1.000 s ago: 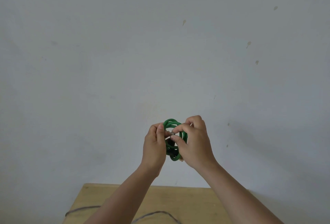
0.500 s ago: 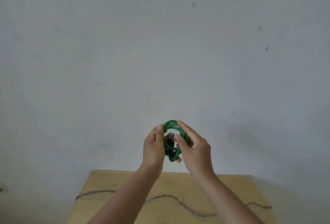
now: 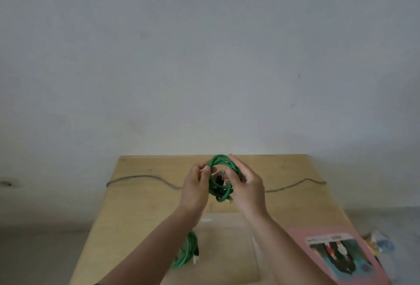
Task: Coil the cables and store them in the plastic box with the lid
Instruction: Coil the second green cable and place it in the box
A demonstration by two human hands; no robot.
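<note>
head view. the left hand and the right hand hold a coiled green round cable between them, raised above the light wooden table. left thumb and fingers are closed on the coil's left arc; the right thumb presses at the coil's centre while the right fingers wrap its far right side. both hands are clamped on the coil. dark connector ends sit inside the loop, just beside the right thumb.

below the grip, toward the viewer, a clear plastic box rests on the table, open at the top. a second green coiled cable lies in its left part, partly hidden by the left forearm. right of the box lies a flat pink lid with a printed label.

beyond the grip, a thin grey cable runs across the table's far side, passing behind both hands. a plain pale wall stands behind the table.
</note>
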